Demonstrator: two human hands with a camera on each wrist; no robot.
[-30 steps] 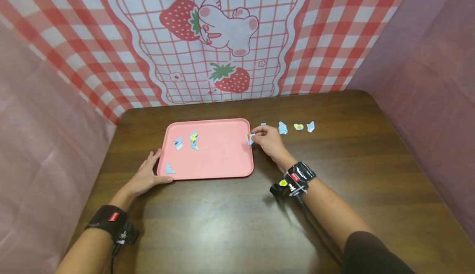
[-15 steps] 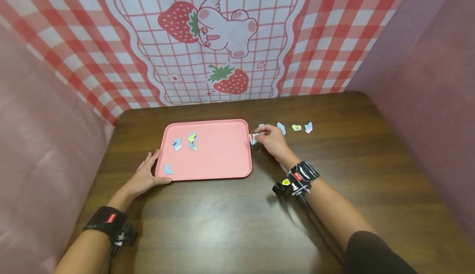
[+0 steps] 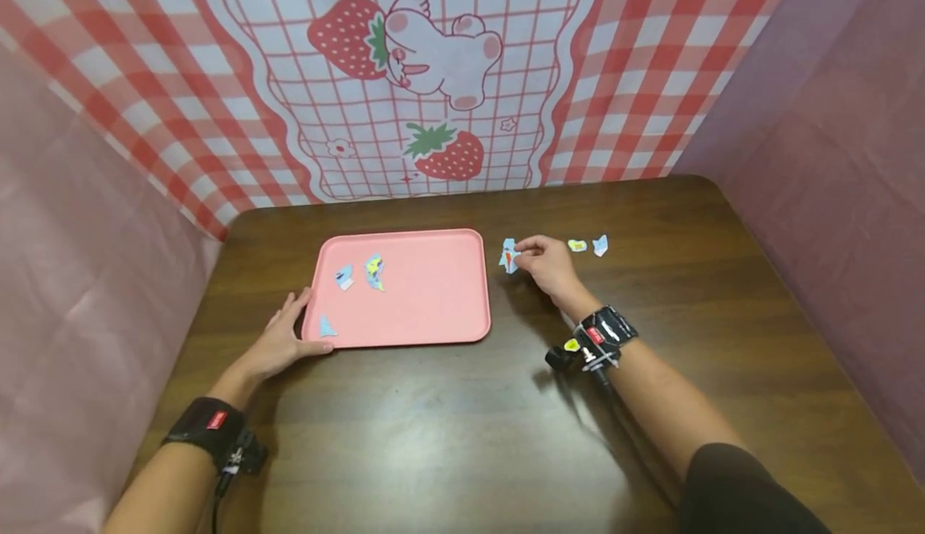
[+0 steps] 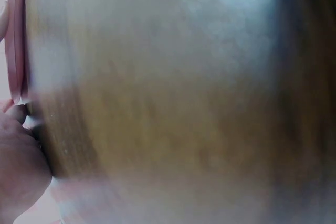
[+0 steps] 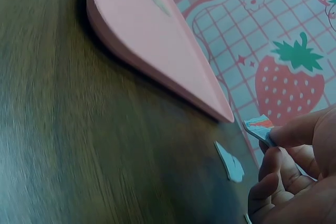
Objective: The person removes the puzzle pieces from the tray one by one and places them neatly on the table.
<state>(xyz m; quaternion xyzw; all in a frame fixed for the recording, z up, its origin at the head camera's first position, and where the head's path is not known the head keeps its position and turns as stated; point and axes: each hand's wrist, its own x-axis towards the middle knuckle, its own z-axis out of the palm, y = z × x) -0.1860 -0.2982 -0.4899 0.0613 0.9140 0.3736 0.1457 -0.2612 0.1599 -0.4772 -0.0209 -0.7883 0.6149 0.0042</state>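
Observation:
My right hand point(image 3: 552, 265) is just right of the tray, pinching a small, irregular light-blue puzzle piece point(image 5: 258, 124) with a red mark between thumb and fingers. Below it in the right wrist view, another pale blue piece point(image 5: 230, 162) lies on the table. My left hand point(image 3: 278, 340) rests at the near left corner of the pink tray point(image 3: 426, 309), fingers along the left rim and thumb along the front rim. In the tray are a blue-and-white piece point(image 3: 344, 278), a yellow-and-blue piece point(image 3: 374, 271) and a plain blue corner piece point(image 3: 328, 327).
Right of my right hand lie a yellow-centred piece point(image 3: 576, 246) and a blue-and-pink piece point(image 3: 601, 246) on the brown wooden table point(image 3: 433, 430). A checked strawberry cloth point(image 3: 448, 140) hangs behind the table. Pink curtains point(image 3: 824, 148) flank it.
My right hand has moved right with the pinched puzzle piece, from over the tray's right rim to beyond it. It now covers a blue piece seen earlier. My left hand stays at the tray corner.

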